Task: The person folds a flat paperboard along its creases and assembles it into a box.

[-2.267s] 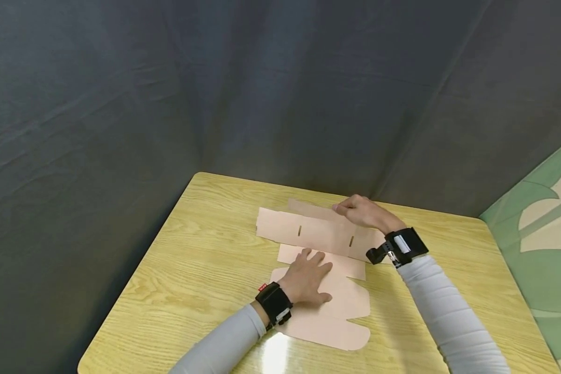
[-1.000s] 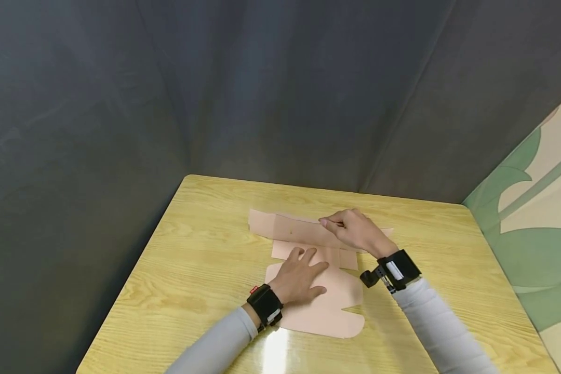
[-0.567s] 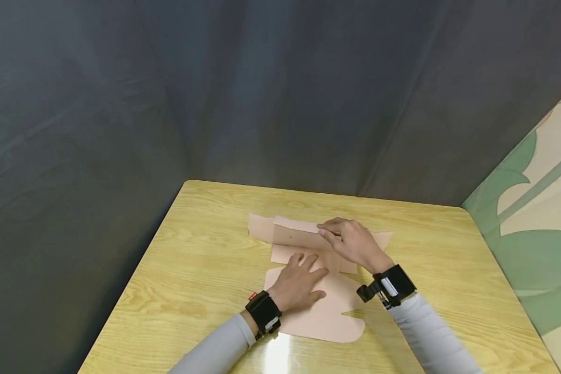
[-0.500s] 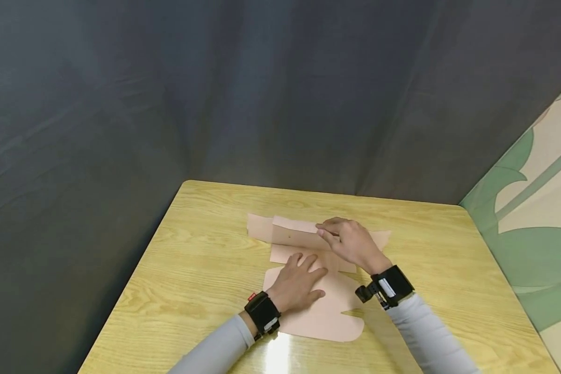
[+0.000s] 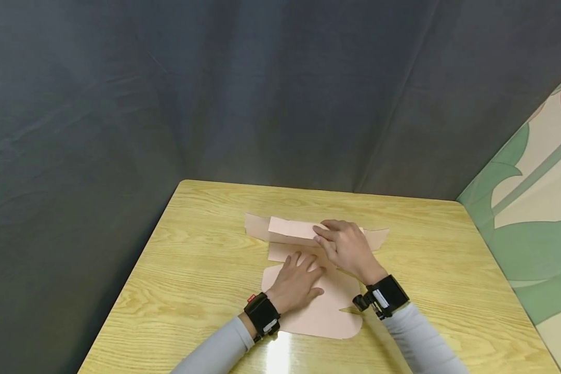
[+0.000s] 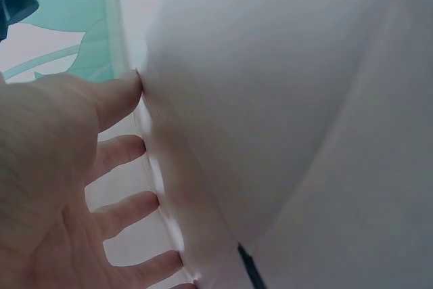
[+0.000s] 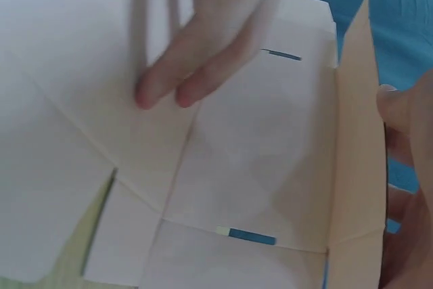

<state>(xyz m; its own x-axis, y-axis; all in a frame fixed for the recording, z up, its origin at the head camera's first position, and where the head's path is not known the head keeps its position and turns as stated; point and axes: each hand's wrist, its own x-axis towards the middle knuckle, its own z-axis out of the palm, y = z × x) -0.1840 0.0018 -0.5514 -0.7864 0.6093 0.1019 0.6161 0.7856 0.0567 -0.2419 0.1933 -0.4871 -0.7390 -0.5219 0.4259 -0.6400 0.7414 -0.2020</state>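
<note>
A pale pink, flat die-cut cardboard box blank [image 5: 327,319] lies on the wooden table. My left hand [image 5: 295,288] rests on its middle panel with fingers spread; in the left wrist view, the fingertips [image 6: 128,204] press the cardboard. At the far end my right hand [image 5: 348,246] pinches a long narrow flap [image 5: 292,228], which is bent toward me along a crease. In the right wrist view the flap [image 7: 358,153] stands up from a panel with slots, the right hand [image 7: 413,147] at its outer edge. The right hand covers part of the flap in the head view.
The wooden table [image 5: 191,259] extends around the blank on all sides. A dark curtain [image 5: 280,104] hangs behind it and along the left. At the right is a wall panel [image 5: 533,208] with green leaves. Both wrists wear black camera straps.
The far section, earlier lifted with its slots facing me, has gone back down, and its outer flap has been bent toward me. My right hand has come nearer; the left stays spread on the cardboard.
</note>
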